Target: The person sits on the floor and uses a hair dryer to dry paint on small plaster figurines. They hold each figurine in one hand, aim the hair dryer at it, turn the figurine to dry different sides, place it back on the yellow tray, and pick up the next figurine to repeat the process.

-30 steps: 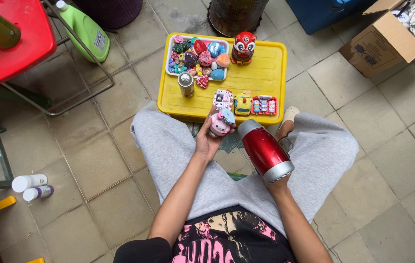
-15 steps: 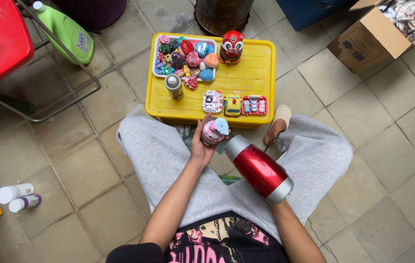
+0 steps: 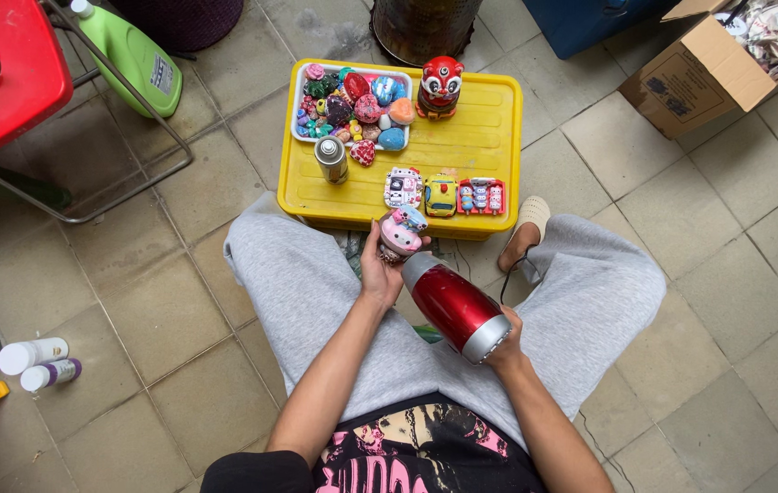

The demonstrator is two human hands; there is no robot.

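My left hand (image 3: 378, 274) is wrapped around a small pink painted figure (image 3: 402, 231), holding it up over my lap, just in front of the yellow tray (image 3: 480, 137). It looks hard and light, and I think it could chip, so I hold its sides. My right hand (image 3: 503, 345) is closed on the back end of a red hair dryer (image 3: 451, 306), whose nozzle is close to the figure.

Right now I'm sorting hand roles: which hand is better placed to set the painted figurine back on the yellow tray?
Left: the left hand holds the figurine beside the yellow tray; the right hand grips the red hairdryer.
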